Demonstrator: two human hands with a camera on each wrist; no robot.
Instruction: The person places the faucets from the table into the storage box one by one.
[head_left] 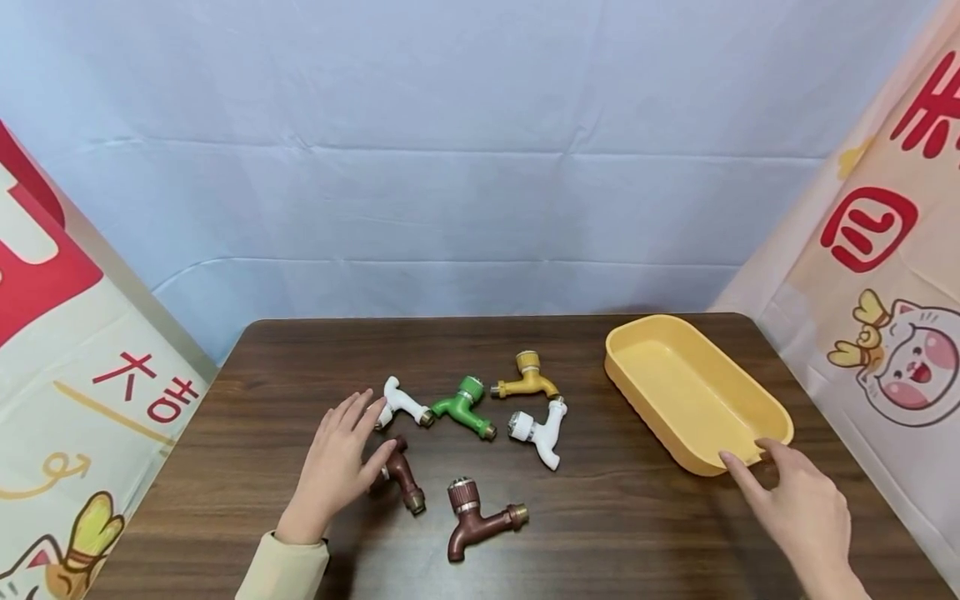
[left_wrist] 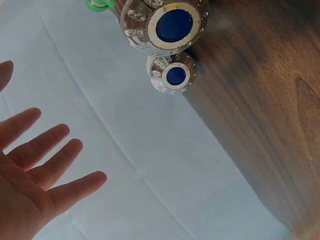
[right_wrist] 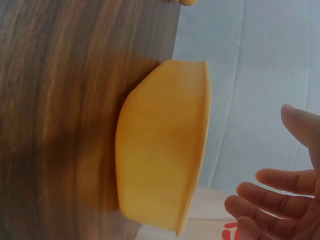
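My left hand (head_left: 337,458), fingers spread, hovers over the left side of the taps and holds nothing. It partly hides a brown tap (head_left: 406,482) and the handle end of a white tap (head_left: 405,404). In the left wrist view, two chrome tap knobs (left_wrist: 165,25) with blue centres show beyond the fingers. A green tap (head_left: 459,408), a yellow tap (head_left: 528,381), a second white tap (head_left: 549,435) and a second brown tap (head_left: 474,525) lie to its right. My right hand (head_left: 802,500), fingers apart, is at the near end of a yellow basin (right_wrist: 160,145), gripping nothing.
The dark wooden table (head_left: 600,533) carries the taps in its middle and the basin at its right. A pale cloth (head_left: 450,208) hangs behind the far edge. Printed cloths with cartoon figures (head_left: 911,362) hang at both sides.
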